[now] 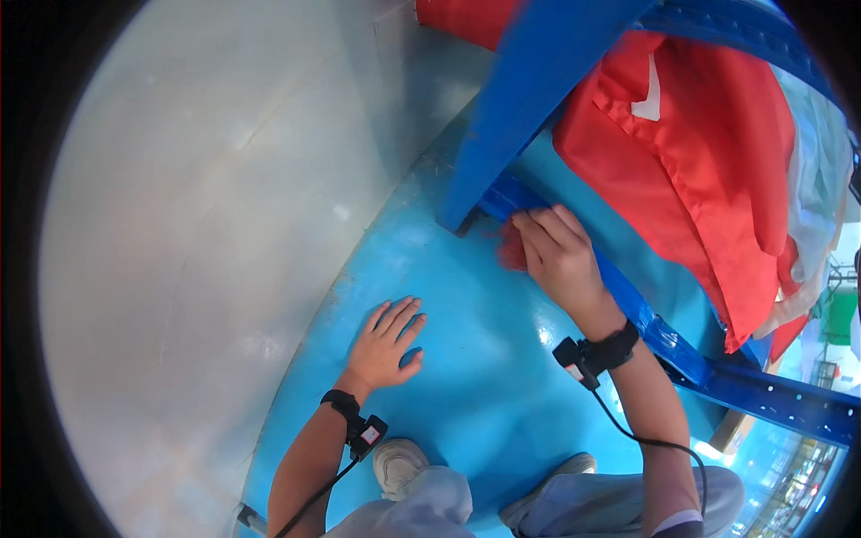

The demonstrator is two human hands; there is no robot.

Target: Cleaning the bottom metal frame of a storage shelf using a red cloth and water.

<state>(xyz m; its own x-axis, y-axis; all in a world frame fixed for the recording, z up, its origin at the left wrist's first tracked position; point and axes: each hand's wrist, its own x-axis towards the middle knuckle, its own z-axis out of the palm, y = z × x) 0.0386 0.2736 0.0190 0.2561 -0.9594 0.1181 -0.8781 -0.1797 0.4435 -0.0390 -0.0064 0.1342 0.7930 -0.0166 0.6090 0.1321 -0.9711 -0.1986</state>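
Note:
My right hand (562,255) is closed on a small red, blurred thing, perhaps a cloth or scrubbing pad (512,247), beside the blue metal bottom rail (615,282) of a rack. Just left of it the blue upright post (511,114) meets the floor. My left hand (387,343) holds nothing; its fingers are spread over the glossy blue floor (464,350), near the border with the grey floor (202,202). Both wrists wear black straps with small cabled devices.
Red fabric (686,168) hangs inside the rack, with pale fabric (814,161) behind it. A perforated blue beam (780,397) runs to the right edge, above a wooden piece (733,430). My shoes (400,464) stand on the blue floor. More red material (464,20) lies at the top.

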